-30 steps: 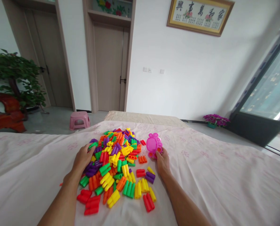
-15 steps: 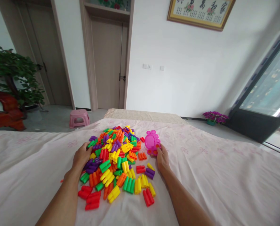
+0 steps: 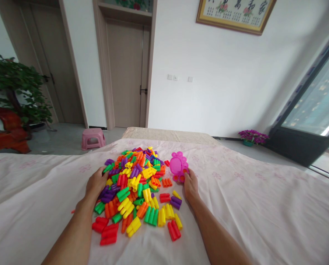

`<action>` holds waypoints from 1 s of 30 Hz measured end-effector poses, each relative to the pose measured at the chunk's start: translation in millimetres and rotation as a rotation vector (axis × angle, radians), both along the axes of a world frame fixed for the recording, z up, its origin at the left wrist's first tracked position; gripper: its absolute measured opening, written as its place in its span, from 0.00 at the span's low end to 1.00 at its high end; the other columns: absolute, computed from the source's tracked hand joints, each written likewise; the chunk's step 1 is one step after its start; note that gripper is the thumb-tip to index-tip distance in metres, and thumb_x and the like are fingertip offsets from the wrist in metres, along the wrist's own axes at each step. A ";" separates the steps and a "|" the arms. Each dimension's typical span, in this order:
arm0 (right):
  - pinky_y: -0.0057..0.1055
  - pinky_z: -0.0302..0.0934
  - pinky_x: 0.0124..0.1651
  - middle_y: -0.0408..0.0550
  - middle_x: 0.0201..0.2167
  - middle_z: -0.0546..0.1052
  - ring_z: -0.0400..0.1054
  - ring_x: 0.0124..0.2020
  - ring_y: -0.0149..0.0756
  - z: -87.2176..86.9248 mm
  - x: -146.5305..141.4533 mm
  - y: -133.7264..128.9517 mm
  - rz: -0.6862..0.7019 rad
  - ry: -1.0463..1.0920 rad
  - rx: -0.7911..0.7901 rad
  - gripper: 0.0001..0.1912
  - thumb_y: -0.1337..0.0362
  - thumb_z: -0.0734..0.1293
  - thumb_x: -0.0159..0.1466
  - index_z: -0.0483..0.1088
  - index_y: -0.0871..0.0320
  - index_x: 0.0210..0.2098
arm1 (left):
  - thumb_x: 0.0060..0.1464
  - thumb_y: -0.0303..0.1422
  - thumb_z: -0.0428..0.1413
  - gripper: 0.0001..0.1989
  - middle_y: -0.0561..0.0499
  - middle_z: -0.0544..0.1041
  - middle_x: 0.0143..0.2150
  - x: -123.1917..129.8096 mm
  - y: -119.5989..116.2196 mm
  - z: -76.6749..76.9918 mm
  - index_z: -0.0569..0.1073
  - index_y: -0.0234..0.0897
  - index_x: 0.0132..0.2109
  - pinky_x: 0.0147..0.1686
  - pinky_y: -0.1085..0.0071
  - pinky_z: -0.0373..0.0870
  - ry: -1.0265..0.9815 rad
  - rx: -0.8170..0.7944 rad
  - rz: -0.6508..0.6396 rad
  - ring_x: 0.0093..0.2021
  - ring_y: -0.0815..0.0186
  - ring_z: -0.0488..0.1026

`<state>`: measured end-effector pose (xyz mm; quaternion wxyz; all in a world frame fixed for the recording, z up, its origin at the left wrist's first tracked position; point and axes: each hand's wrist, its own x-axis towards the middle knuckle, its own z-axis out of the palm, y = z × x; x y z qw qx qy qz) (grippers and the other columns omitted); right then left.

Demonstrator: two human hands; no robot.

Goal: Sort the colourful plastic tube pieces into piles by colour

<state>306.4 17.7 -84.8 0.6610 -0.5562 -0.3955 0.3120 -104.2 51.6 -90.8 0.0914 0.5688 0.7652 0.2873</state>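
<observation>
A heap of toy plastic building blocks (image 3: 136,180), shaped like joined tubes in red, yellow, green, orange and purple, lies on the cloth. My left hand (image 3: 98,180) rests against its left side, near a green block (image 3: 108,168); its fingertips are partly hidden by the blocks, so its grip is unclear. To the right of the heap, my right hand (image 3: 191,186) is closed on the lower right edge of a pink flower-shaped plastic tray (image 3: 176,166) with small round cups. Orange shows in a few cups near my fingers.
A pale floral cloth (image 3: 249,206) covers the surface. Loose blocks lie near the front, among them a red one (image 3: 174,230) and a purple one (image 3: 175,202). Beyond the far edge are a pink stool (image 3: 93,138), a potted plant (image 3: 15,88) and purple flowers (image 3: 253,137).
The pink tray has tilted or shifted very slightly in my right hand. The heap and my left hand look the same.
</observation>
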 end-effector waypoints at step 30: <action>0.31 0.67 0.19 0.42 0.18 0.74 0.71 0.16 0.38 9.2 24.0 66.4 0.065 -0.122 -0.285 0.09 0.66 0.66 0.51 0.71 0.57 0.33 | 0.58 0.55 0.50 0.38 0.40 0.64 0.70 23.8 3.8 10.8 0.65 0.38 0.68 0.70 0.57 0.52 -0.332 0.080 -0.318 0.71 0.54 0.58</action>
